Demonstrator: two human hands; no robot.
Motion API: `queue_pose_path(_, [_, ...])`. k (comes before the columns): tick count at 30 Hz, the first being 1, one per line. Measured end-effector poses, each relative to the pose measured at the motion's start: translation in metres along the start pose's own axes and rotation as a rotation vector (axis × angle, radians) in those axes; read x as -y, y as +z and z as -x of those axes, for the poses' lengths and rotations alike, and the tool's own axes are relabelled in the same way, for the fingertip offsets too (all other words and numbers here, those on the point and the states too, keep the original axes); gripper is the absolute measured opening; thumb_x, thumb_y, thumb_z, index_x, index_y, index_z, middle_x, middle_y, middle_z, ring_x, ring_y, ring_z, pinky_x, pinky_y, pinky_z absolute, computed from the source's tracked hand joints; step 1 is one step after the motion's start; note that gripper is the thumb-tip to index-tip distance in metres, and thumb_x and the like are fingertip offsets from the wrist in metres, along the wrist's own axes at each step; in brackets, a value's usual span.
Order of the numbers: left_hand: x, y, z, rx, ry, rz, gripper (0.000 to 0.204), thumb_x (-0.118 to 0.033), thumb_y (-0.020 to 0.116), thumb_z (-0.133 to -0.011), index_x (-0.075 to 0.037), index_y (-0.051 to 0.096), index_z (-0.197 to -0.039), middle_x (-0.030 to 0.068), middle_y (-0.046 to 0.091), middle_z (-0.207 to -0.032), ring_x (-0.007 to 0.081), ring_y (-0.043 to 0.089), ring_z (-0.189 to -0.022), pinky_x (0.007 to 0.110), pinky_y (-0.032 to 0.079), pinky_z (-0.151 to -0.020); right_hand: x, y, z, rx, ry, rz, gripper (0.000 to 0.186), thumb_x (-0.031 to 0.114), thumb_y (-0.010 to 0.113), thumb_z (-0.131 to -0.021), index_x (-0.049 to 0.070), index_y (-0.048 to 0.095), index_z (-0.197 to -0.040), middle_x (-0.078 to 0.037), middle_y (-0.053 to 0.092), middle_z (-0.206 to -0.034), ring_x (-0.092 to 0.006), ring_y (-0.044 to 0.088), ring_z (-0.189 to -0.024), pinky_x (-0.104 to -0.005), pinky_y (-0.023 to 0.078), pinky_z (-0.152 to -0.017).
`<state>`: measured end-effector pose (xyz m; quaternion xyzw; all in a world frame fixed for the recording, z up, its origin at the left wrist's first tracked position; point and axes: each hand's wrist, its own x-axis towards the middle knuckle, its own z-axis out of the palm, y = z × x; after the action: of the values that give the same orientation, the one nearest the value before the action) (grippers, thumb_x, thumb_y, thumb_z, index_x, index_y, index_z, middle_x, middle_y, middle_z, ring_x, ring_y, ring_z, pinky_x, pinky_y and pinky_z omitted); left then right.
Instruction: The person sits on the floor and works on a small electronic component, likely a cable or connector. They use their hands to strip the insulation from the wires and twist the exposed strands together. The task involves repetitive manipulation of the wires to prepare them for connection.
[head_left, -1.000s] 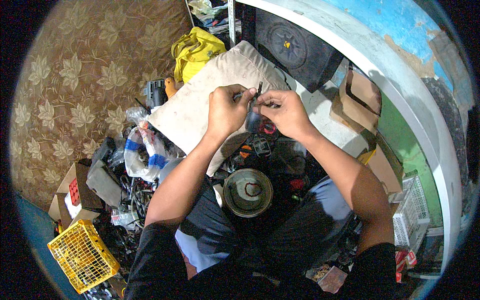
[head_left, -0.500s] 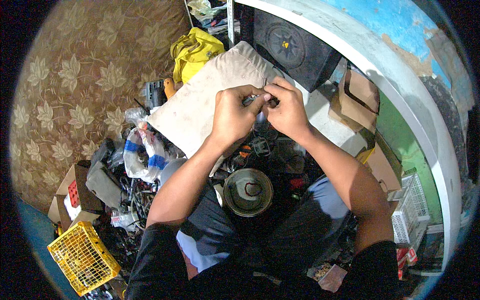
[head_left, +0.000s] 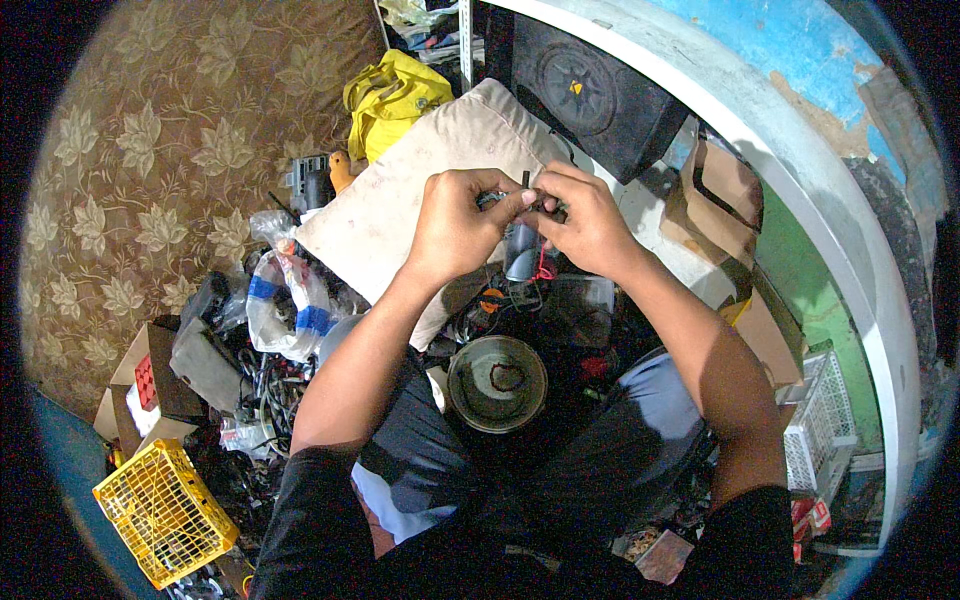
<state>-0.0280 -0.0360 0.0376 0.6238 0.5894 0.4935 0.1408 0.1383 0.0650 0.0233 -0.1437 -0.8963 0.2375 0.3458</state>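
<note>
Jumbled parts [head_left: 274,388], yellow crate [head_left: 167,512] and speaker [head_left: 578,88] suggest a workshop

Left: I had a broad lane over the beige cushion [head_left: 390,215] | centre: blocked, left hand [head_left: 457,220] and right hand [head_left: 590,225] met at a small dark part [head_left: 526,180] | below: dark cylinder [head_left: 521,255], then round metal bowl [head_left: 470,380], crowded the gap between forearms [head_left: 365,345] | right: slim pale strip [head_left: 640,212], then cardboard box [head_left: 728,182] | beyond: black speaker [head_left: 590,95] barred me

A dark rod [head_left: 526,179] shows above a grey cylinder [head_left: 520,254].
</note>
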Motion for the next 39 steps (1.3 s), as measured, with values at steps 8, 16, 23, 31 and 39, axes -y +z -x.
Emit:
queue_pose_path(8, [0.003, 0.0, -0.001, 0.018, 0.007, -0.028, 0.018, -0.018, 0.076, -0.086, -0.001, 0.076, -0.083, 0.0142, 0.071, -0.07, 0.0202, 0.067, -0.06, 0.035, 0.051, -0.062, 0.003, -0.001, 0.0, 0.129, -0.057, 0.032, 0.021, 0.005, 0.07, -0.083, -0.003, 0.057, -0.097, -0.018, 0.056, -0.091, -0.04, 0.06, -0.089, -0.0465, 0.049, -0.078])
queue_pose_path(16, [0.006, -0.003, -0.001, 0.035, 0.023, -0.063, 0.019, -0.018, 0.075, -0.089, 0.001, 0.074, -0.085, 0.0117, 0.071, -0.071, 0.0157, 0.062, -0.063, 0.033, 0.049, -0.063, -0.002, 0.004, 0.004, 0.048, 0.051, -0.138, 0.025, 0.006, 0.074, -0.081, -0.001, 0.059, -0.1, -0.017, 0.061, -0.094, -0.0364, 0.065, -0.085, -0.0429, 0.05, -0.074])
queue_pose_path(23, [0.003, 0.004, 0.0, 0.015, -0.011, 0.05, 0.018, -0.016, 0.073, -0.091, 0.001, 0.072, -0.085, 0.0097, 0.071, -0.072, 0.0127, 0.062, -0.064, 0.032, 0.049, -0.062, 0.007, 0.014, 0.004, -0.1, 0.041, -0.03, 0.031, 0.001, 0.075, -0.074, -0.001, 0.059, -0.1, -0.018, 0.065, -0.091, -0.0377, 0.067, -0.087, -0.0437, 0.052, -0.075])
queue_pose_path(31, [0.0, 0.015, 0.001, -0.044, 0.017, 0.017, 0.014, -0.012, 0.073, -0.089, 0.001, 0.071, -0.084, 0.0114, 0.071, -0.073, 0.014, 0.064, -0.064, 0.032, 0.051, -0.063, 0.006, 0.03, 0.008, -0.254, 0.018, 0.184, 0.039, -0.008, 0.067, -0.074, -0.002, 0.056, -0.111, -0.025, 0.066, -0.097, -0.0456, 0.066, -0.094, -0.0491, 0.054, -0.081])
queue_pose_path(39, [0.003, -0.012, -0.005, 0.2, -0.011, -0.095, 0.022, -0.014, 0.074, -0.089, 0.0, 0.074, -0.107, 0.0151, 0.075, -0.096, 0.0164, 0.068, -0.079, 0.031, 0.054, -0.075, -0.002, 0.029, 0.01, -0.25, -0.028, 0.135, 0.029, -0.004, 0.065, -0.08, -0.002, 0.058, -0.108, -0.025, 0.065, -0.098, -0.0464, 0.065, -0.092, -0.0498, 0.052, -0.079])
